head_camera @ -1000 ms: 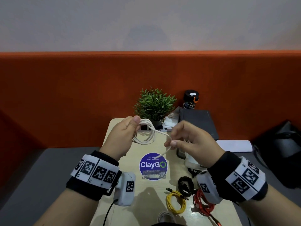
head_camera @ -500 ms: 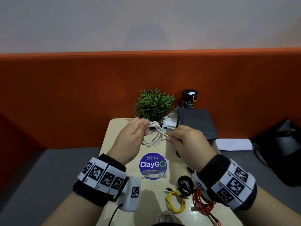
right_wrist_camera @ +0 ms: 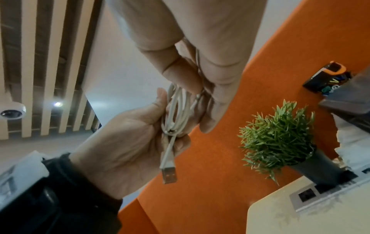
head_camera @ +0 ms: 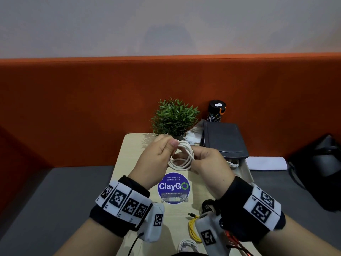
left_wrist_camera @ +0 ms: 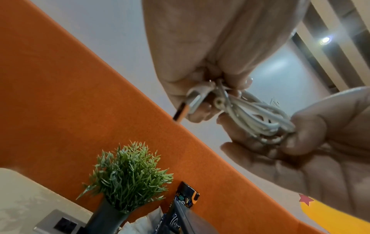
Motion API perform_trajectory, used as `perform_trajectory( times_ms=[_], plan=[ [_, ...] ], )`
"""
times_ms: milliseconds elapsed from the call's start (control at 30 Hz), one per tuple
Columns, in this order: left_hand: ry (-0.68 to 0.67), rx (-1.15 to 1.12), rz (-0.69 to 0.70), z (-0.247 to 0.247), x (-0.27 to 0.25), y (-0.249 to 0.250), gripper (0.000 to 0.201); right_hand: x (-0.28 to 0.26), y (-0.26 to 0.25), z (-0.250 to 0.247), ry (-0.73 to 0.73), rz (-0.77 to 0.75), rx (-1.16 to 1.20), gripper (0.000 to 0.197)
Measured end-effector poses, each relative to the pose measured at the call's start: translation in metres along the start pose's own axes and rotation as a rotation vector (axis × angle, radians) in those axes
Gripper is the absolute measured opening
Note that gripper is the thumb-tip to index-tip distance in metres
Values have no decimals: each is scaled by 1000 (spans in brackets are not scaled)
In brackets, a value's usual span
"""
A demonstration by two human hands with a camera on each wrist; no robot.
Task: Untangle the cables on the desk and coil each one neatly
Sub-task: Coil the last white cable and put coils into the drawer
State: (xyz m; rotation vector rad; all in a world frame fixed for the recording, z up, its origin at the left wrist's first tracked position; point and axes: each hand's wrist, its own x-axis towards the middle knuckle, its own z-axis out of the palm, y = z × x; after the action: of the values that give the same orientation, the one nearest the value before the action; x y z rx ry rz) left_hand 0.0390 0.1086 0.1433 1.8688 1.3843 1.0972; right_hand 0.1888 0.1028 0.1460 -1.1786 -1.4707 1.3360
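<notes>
A white cable (head_camera: 181, 159) is wound into a small coil and held in the air above the light wooden desk (head_camera: 132, 163). My left hand (head_camera: 172, 145) pinches the top of the coil between thumb and fingers. My right hand (head_camera: 186, 157) grips the coil's right side. In the left wrist view the coil (left_wrist_camera: 258, 117) runs from my left hand (left_wrist_camera: 216, 90) to my right hand (left_wrist_camera: 296, 136). A USB plug (right_wrist_camera: 169, 174) hangs from the coil (right_wrist_camera: 177, 109) in the right wrist view. Near the desk's front edge lie a yellow cable (head_camera: 192, 230), a black cable (head_camera: 207, 207) and a red cable (head_camera: 238, 244).
A potted plant (head_camera: 175, 117), a dark bottle (head_camera: 215, 110) and a dark flat case (head_camera: 224, 139) stand at the back of the desk. A round ClayGo sticker (head_camera: 173, 187) marks the middle. Another white cable (head_camera: 186, 246) lies at the front edge. A socket panel (right_wrist_camera: 306, 194) sits by the plant.
My right hand has carried the cable's loose end up to the coil. The two hands have come together and both now hold the coil.
</notes>
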Motion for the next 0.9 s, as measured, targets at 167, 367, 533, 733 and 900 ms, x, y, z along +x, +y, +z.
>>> perform_trajectory(
  times_ms=[167, 367, 533, 733, 900],
  plan=[
    [4, -49, -34, -7, 0, 3, 42, 5, 5, -6, 98, 83, 195, 21],
    [77, -42, -86, -8, -2, -2, 39, -5, 1, -18, 259, -251, -613, 24],
    [67, -44, -109, -4, -4, 2, 38, -6, 4, -18, 215, -324, -775, 25],
    [78, -31, -79, 1, -2, -2, 37, -13, 8, -9, 100, -143, -550, 32],
    [30, -18, -49, 5, -4, -2, 37, -7, 10, -2, 131, 11, -112, 15]
  ],
)
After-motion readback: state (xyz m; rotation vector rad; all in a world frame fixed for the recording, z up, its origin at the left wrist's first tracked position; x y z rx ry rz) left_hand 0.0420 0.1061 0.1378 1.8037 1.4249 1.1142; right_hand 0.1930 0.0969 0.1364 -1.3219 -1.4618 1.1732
